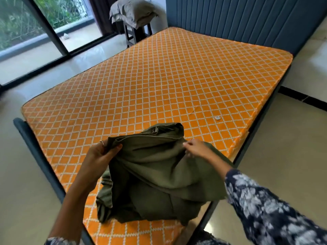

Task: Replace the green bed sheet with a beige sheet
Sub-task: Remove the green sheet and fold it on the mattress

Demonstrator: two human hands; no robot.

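The left hand (pixel 99 154) grips one bunched edge of the green sheet (pixel 155 175), heaped at the mattress's (pixel 159 82) near corner, the right hand (pixel 196 149) pinches a fold opposite; soft, light and floppy, it looks best taken by its hems

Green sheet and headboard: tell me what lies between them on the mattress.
In the head view, only bare orange mattress stretches from the green sheet to the headboard, apart from one small pale object lying just beyond the sheet.
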